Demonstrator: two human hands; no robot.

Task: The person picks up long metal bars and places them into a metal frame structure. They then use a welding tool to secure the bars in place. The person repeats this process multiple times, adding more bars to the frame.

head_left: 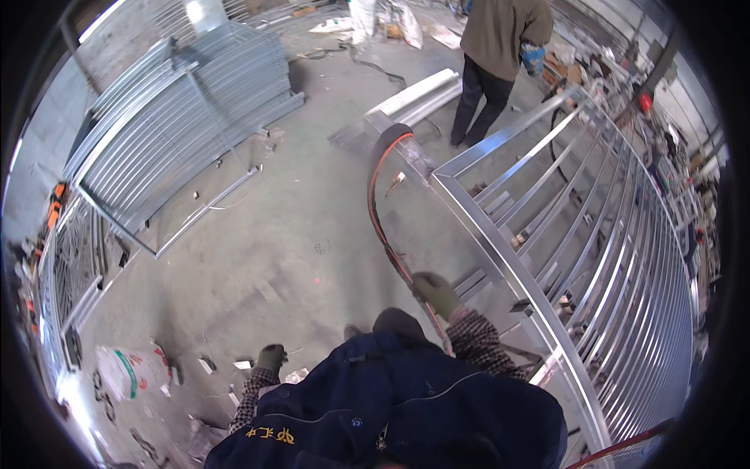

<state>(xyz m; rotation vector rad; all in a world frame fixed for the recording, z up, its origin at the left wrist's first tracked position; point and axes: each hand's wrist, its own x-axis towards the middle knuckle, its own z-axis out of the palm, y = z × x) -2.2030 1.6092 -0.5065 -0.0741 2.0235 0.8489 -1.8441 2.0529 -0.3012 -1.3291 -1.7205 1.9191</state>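
Note:
My right hand [437, 294], in an olive-green work glove, is closed round a black-and-orange cable [377, 223]. The cable arcs up and away from my hand to the far end of a shiny metal barred panel [500, 241], where a thick dark part rests on the corner. That panel spreads along my right side, its bars close together. Low at my left, my left hand [272, 357], also gloved, hangs apart from the panel; its fingers are too small to make out, and nothing clear shows in them.
A tall stack of grey metal barred panels [195, 109] stands at the far left. A white bucket [133, 370] with a green band is near my left side, with scraps on the floor about it. Beyond the panel, a person [500, 55] holds a blue container [533, 60].

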